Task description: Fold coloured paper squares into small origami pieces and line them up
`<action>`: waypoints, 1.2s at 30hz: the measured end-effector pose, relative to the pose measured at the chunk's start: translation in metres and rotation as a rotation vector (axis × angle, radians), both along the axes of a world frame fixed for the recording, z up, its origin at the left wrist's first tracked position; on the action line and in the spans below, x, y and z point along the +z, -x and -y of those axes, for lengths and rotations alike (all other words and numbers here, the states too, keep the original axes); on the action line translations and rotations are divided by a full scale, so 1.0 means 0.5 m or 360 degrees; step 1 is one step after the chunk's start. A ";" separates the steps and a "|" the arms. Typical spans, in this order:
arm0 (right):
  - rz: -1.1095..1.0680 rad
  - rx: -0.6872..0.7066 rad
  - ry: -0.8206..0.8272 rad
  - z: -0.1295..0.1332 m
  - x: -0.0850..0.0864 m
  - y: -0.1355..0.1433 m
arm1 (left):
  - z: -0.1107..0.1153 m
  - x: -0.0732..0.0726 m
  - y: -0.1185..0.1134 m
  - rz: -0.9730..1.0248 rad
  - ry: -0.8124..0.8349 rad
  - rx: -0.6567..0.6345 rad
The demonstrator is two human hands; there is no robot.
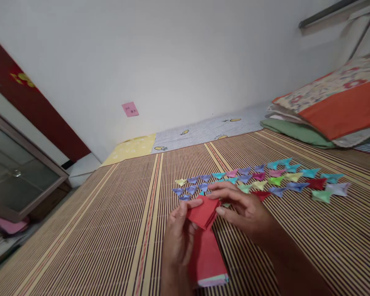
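Beyond the brown-and-tan striped mat (111,213), folded pieces (265,179) show purple, teal, green, pink, red; on it, folded paper (204,212) is red.

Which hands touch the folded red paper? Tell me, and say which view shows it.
Touching, both. The head view shows the left hand and the right hand each pinching an edge of the folded red paper above the mat.

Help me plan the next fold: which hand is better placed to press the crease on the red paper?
Probably the right hand: its fingers lie over the red paper, while the left hand grips its edge.
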State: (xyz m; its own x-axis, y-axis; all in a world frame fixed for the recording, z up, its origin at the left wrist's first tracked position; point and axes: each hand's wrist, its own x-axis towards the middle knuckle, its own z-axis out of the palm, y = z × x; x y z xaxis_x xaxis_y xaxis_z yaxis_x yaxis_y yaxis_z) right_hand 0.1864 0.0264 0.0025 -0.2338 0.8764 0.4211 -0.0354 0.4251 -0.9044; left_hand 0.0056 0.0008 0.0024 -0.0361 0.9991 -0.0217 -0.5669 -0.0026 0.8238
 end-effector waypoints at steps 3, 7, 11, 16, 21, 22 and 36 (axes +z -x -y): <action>0.0109 0.0024 -0.0043 0.005 0.007 0.001 | 0.001 -0.001 0.001 0.0021 0.0015 -0.0023; 0.0144 -0.0003 -0.0089 0.008 0.013 0.003 | 0.001 -0.004 -0.002 0.0026 0.0017 -0.0055; 0.0130 -0.0065 -0.0079 0.008 0.011 0.009 | 0.002 -0.004 -0.003 -0.0011 -0.0081 -0.0065; 0.0095 -0.0095 -0.0040 0.001 0.003 0.020 | 0.003 -0.015 0.009 -0.0142 -0.0190 -0.0080; -0.0043 -0.0134 0.0027 -0.003 -0.004 0.037 | 0.003 -0.011 0.008 -0.0376 -0.0041 0.0074; -0.0073 -0.0145 0.0048 -0.003 -0.005 0.041 | 0.003 -0.008 0.006 -0.0412 -0.0045 0.0110; -0.0070 -0.0348 0.0046 0.005 -0.012 0.069 | 0.000 0.005 -0.023 -0.0490 -0.0085 0.0498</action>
State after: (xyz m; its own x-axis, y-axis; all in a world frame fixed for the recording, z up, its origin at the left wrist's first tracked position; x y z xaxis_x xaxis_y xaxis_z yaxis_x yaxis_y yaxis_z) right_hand 0.1520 0.0237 -0.0035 -0.0191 0.9160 0.4007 0.0152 0.4010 -0.9160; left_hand 0.0173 0.0006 0.0048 -0.3341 0.9384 0.0885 -0.2604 -0.1821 0.9482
